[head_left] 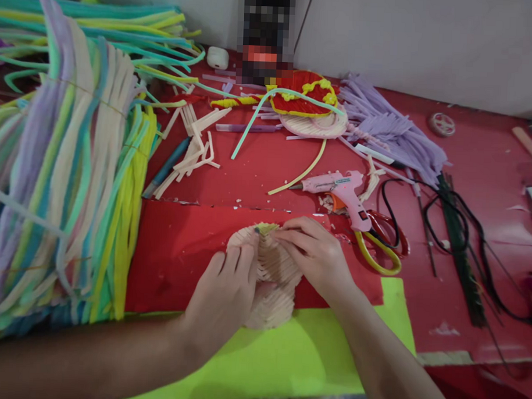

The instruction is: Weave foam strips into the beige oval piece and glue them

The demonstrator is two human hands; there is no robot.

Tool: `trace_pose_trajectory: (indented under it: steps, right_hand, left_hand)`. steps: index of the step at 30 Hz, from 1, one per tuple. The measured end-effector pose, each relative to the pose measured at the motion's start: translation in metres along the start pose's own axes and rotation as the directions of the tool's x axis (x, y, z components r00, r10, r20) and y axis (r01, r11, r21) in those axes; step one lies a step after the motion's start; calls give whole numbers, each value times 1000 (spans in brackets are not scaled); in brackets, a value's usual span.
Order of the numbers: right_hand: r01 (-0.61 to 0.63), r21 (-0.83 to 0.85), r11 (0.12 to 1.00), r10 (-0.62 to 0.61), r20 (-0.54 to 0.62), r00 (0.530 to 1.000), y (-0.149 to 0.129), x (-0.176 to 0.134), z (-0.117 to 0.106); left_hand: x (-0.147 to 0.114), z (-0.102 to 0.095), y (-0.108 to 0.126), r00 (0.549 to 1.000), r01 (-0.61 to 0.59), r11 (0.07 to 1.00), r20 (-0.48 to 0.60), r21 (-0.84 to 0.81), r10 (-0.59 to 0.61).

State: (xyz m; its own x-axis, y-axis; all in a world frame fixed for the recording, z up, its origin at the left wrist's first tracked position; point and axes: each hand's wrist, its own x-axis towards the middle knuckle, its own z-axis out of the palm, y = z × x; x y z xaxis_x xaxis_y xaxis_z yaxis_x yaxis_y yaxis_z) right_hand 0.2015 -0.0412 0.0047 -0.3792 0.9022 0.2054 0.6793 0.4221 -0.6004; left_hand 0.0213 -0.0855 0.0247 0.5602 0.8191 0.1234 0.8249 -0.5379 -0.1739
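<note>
In the middle of the head view lies a cream, ribbed piece made of pipe cleaners, rounded in outline, with a small yellow-green patch at its top edge. My left hand rests on its left side, fingers bent and pressed down, partly covering it. From the right, my right hand pinches at the upper edge beside the yellow-green patch. Whatever is between the right fingertips is too small to make out. Just beyond my right hand sits a pink glue gun, with yellow and red handled scissors next to it.
Bundled pipe cleaners in many colours pile up at the left. Behind are a red and yellow pipe-cleaner piece, purple pipe cleaners and a white case. Black cable and dark green stems lie right. Red and lime sheets cover the front.
</note>
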Motion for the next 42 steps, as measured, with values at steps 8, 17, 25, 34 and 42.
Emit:
trace_pose_trajectory:
  steps: [8,17,25,34,42]
  right_hand:
    - [0,6,1000,0,-2,1000,0,0,1]
    - [5,5,1000,-5,-2,1000,0,0,0]
    - [-5,23,1000,5,0,1000,0,1,1]
    - [-15,19,1000,15,9,1000,0,0,1]
    - [-68,80,994,74,-77,994,0,1,-3]
  left_hand:
    - [0,1,-1,1000,-3,1000,2,10,3]
    - [2,0,-2,1000,0,1000,26,-16,0]
    - [-3,-2,2,996,-25,1000,88,6,24]
    - [-3,0,2,996,-40,999,84,1,39]
    - [-3,0,2,996,-41,999,76,-13,41]
